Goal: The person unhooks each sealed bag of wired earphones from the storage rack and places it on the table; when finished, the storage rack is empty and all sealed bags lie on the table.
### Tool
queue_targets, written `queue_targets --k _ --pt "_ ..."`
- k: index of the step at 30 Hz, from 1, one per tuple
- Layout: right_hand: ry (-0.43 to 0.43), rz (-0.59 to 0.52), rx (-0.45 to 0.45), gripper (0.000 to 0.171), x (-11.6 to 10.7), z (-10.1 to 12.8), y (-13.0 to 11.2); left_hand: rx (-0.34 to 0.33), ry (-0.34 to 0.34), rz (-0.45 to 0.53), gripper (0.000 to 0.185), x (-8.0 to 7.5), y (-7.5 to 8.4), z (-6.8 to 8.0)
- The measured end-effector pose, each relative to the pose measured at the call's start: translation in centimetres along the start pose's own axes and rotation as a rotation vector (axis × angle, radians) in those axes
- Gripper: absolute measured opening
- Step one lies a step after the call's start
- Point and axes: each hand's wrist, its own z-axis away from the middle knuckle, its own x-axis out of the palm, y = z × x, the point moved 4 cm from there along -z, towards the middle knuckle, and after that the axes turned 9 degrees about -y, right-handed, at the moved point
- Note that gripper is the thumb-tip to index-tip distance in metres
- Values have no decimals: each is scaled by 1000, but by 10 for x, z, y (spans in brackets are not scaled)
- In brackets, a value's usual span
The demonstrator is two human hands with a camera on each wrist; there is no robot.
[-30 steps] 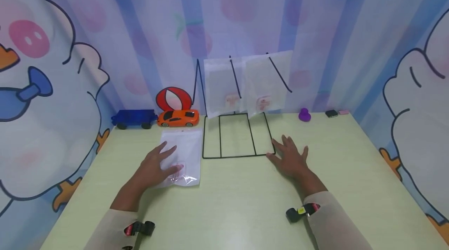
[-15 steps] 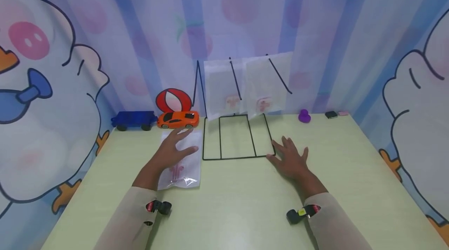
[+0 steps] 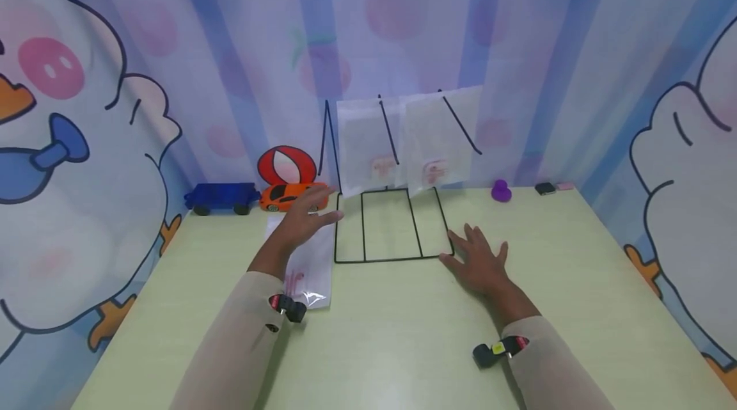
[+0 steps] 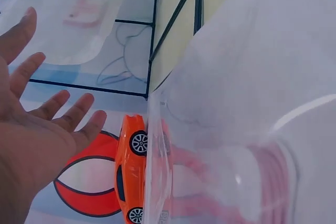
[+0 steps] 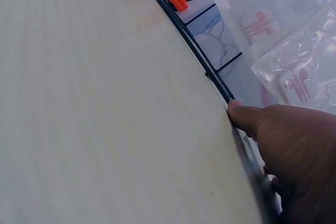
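In the head view my left hand (image 3: 299,221), fingers spread and holding nothing, hovers over the upper part of a clear-and-white zip bag (image 3: 313,275) lying on the table. Pink earphones seem to show through that bag. My right hand (image 3: 479,264) rests at the near right corner of a black wire display rack (image 3: 393,260). Its thumb (image 5: 244,114) touches the rack's bar in the right wrist view, the other fingers mostly hidden there. Two similar bags hang from the rack's hooks, a left one (image 3: 363,135) and a right one (image 3: 426,132), with pink earphones visible inside.
An orange toy car (image 3: 277,197) stands behind the flat bag, partly covered by my left fingers. Left of it is a blue toy truck (image 3: 221,197). A purple toy (image 3: 501,191), a small black block (image 3: 544,188) and a pink block (image 3: 565,185) line the back right edge.
My left hand has moved forward and right from the flat bag's lower half, up toward the orange car and the rack's left side. My right hand stays at the rack corner.
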Motion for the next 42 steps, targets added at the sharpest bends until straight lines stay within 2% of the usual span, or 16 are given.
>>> queue_targets --k 9,17,22,30,37,42 --pt "2 0 3 73 0 -1 -1 5 35 136 68 2 3 -19" --pt "10 -2 -3 73 -2 -2 1 15 65 137 65 9 4 -36" --pt "2 1 -6 72 -1 -1 -2 27 87 143 61 11 4 -42" --pt "15 -1 -2 72 -1 0 -1 50 59 208 52 19 11 -55" --pt "10 6 3 72 1 -2 0 84 47 137 53 22 17 -60" --pt "15 16 1 72 1 -3 0 64 25 166 53 20 21 -63"
